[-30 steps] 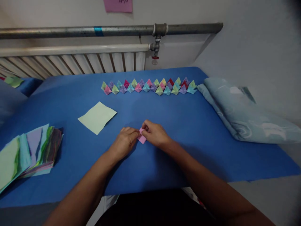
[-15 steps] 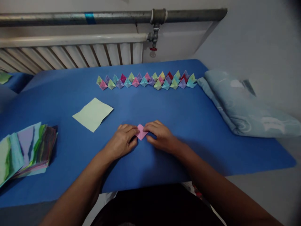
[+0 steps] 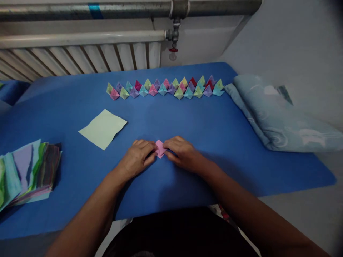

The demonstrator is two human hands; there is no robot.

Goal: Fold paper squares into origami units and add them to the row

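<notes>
A small pink folded paper [image 3: 160,149] lies between my hands at the near middle of the blue table. My left hand [image 3: 139,155] pinches its left corner between thumb and fingers. On the opposite corner my right hand [image 3: 181,152] has a like pinch. Creases and small flaps show on the paper's upper face; its side corners are hidden under my fingertips. A flat pale green paper sheet [image 3: 104,129] rests beyond my left hand, apart from it.
Several folded paper pieces [image 3: 163,89] in many colours stand in two rows along the back. A stack of coloured papers [image 3: 24,171] sits at the left. On the right lies a folded pale blue cloth [image 3: 278,121]. A radiator [image 3: 93,57] and pipe [image 3: 134,10] run behind the table.
The pink paper's lower side flaps have shifted, and crease lines now show where it looked plain. Both hands keep their pinch. The whole view has shifted slightly.
</notes>
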